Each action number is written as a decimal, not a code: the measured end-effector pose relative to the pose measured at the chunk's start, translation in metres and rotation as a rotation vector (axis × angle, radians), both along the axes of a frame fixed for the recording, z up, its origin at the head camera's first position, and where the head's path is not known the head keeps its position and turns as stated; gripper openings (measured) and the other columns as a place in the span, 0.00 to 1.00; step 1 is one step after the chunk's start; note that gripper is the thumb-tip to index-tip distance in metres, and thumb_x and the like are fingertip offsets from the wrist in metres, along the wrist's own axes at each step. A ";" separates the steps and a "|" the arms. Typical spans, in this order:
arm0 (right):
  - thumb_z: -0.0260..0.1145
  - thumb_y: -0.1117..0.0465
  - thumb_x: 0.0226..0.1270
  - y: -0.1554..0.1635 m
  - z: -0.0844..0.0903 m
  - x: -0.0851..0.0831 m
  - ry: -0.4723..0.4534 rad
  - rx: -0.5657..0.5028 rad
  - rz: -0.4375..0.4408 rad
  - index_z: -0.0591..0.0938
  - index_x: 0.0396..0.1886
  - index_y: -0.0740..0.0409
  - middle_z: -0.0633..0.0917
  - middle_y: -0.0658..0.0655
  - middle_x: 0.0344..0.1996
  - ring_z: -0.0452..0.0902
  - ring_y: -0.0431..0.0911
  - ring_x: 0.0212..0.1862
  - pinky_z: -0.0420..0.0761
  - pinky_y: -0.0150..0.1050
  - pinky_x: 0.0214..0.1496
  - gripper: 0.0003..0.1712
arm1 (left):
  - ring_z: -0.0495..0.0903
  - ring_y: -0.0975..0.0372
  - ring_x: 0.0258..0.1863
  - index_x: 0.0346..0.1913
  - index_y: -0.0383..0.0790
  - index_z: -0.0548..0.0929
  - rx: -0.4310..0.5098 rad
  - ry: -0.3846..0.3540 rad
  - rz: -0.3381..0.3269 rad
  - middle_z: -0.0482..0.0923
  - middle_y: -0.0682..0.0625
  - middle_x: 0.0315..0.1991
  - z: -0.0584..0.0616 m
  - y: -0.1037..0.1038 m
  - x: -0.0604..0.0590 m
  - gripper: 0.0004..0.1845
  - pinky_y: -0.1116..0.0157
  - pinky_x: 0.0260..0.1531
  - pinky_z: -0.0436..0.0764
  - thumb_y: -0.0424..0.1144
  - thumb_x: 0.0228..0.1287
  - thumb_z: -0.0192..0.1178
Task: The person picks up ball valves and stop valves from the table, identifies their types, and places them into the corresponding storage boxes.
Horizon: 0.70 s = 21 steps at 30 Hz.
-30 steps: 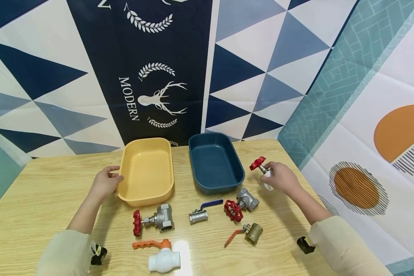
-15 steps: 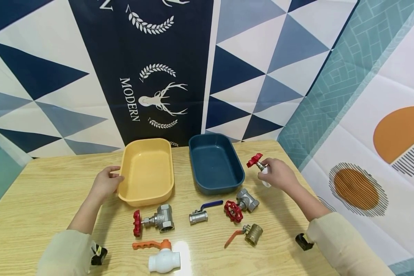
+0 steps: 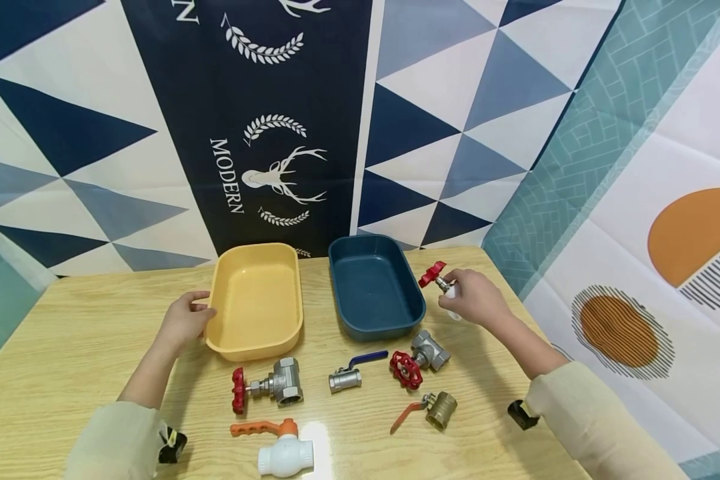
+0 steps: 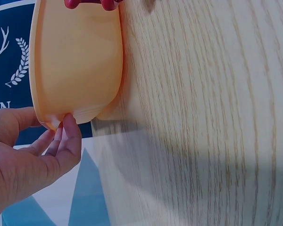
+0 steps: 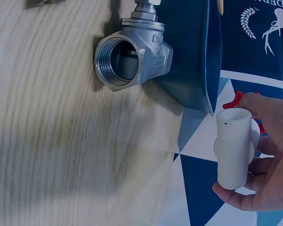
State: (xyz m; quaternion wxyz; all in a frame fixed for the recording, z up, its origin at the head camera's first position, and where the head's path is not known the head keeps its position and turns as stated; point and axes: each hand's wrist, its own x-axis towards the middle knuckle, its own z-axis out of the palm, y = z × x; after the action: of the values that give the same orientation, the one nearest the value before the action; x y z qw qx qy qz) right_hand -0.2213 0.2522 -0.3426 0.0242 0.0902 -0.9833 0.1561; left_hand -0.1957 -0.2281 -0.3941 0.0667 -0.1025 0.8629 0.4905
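The word "MODERN" is running down the dark blue cloth (image 3: 264, 127) in white capitals at upper centre of the head view, beside a white stag's head ringed with laurel sprigs. In the right wrist view, raised letters are showing on the steel valve (image 5: 132, 52) at top centre, but they are too blurred to read.

The right hand (image 3: 477, 300) is gripping a white valve (image 3: 450, 293) right of centre in the head view, fingers curled round its smooth plastic tube, its red handle sticking out toward the blue tray (image 3: 375, 283). The valve is hanging clear of the table (image 3: 84, 333), just beside the tray's right rim. In the right wrist view the white valve (image 5: 233, 146) is standing upright at lower right, its round end open.

The left hand (image 3: 183, 320) is resting at the left wall of the yellow tray (image 3: 255, 303), left of centre, thumb over the rim and fingers lightly bent against the glossy plastic. Both trays are rounded rectangles, lying side by side on pale wood-grain.

Along the bottom of the head view are lying a steel red-wheel valve (image 3: 270, 387), a white orange-lever valve (image 3: 282, 450), a small blue-lever valve (image 3: 351, 373), another red-wheel valve (image 3: 420, 360) and a brass valve (image 3: 432, 408).
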 end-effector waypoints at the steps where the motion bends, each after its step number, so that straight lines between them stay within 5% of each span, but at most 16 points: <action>1: 0.64 0.56 0.51 -0.001 0.000 0.000 -0.001 -0.001 0.004 0.80 0.48 0.66 0.83 0.64 0.37 0.74 0.48 0.30 0.73 0.36 0.25 0.25 | 0.73 0.63 0.32 0.66 0.25 0.58 0.000 -0.001 0.000 0.66 0.32 0.51 0.000 0.000 0.000 0.28 0.67 0.26 0.78 0.34 0.67 0.48; 21: 0.64 0.56 0.52 -0.020 0.007 -0.006 -0.013 0.007 0.038 0.80 0.48 0.64 0.83 0.62 0.36 0.74 0.49 0.31 0.75 0.37 0.27 0.24 | 0.73 0.61 0.33 0.67 0.26 0.58 -0.024 -0.004 0.009 0.66 0.31 0.51 0.000 0.000 0.000 0.29 0.67 0.27 0.78 0.35 0.67 0.49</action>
State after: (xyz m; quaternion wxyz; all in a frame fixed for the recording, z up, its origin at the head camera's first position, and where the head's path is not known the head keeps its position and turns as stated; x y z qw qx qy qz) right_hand -0.2274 0.2325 -0.3351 0.0145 0.1077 -0.9821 0.1538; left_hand -0.1952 -0.2279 -0.3943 0.0651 -0.1081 0.8682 0.4800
